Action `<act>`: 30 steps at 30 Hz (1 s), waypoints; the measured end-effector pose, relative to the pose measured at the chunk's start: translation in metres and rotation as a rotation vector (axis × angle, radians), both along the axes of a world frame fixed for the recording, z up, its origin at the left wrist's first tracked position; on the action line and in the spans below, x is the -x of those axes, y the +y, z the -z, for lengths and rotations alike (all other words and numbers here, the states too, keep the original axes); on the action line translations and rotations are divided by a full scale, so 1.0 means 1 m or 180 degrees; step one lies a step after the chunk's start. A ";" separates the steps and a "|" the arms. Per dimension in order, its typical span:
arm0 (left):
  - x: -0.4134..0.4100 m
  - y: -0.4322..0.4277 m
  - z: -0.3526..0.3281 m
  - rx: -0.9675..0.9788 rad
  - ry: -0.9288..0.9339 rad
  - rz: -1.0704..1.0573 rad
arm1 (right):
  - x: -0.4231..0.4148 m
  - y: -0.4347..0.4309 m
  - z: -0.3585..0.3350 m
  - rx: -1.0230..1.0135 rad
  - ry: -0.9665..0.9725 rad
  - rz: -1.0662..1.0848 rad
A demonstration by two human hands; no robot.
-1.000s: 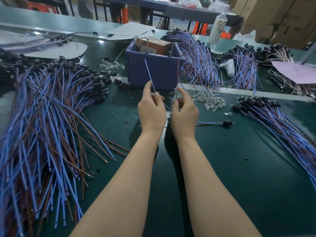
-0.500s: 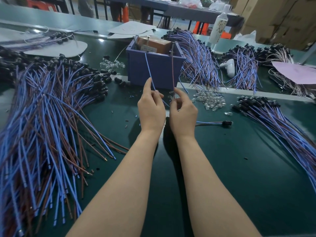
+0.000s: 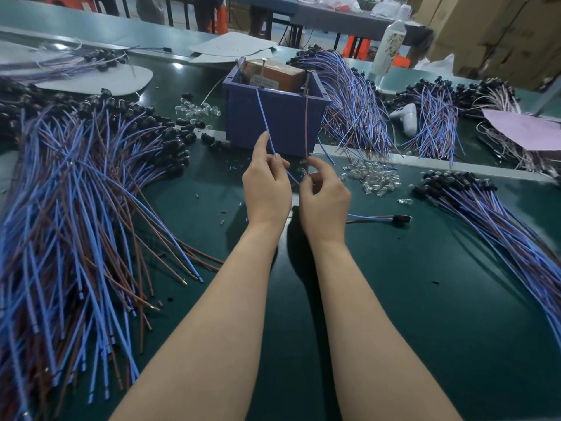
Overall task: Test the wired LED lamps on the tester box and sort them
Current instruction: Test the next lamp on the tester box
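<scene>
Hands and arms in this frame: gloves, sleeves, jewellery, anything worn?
Nothing worn that shows. Left hand and right hand are bare: no gloves or rings. Left forearm and right forearm are uncovered down to the frame's bottom edge: no sleeve, watch or wrist strap.

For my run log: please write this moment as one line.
left hand: pinches thin blue wire | right hand: pinches thin brown wire | wire ends: up at purple plastic tester box rim

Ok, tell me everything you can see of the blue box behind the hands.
The blue box is an open-topped plastic bin, upright on the green table. An orange-brown block with a label sits inside. A blue wire pinched by the left hand and a brown wire in the right hand reach up to its rim.
</scene>
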State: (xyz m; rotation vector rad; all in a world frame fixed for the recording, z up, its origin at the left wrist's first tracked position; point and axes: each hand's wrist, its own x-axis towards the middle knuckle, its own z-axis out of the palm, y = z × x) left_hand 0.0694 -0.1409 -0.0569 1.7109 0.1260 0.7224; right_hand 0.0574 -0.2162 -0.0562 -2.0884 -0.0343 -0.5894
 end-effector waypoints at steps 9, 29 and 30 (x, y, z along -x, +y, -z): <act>0.000 0.000 -0.002 -0.0060 -0.0058 0.0001 | 0.000 0.000 0.000 0.0033 -0.0111 0.0004; -0.003 0.001 -0.005 -0.0047 0.0005 0.0099 | -0.002 0.001 -0.002 0.0025 -0.0137 -0.0012; -0.003 0.000 -0.005 -0.0054 0.0006 0.0111 | -0.001 0.001 -0.002 0.0026 -0.0138 -0.0014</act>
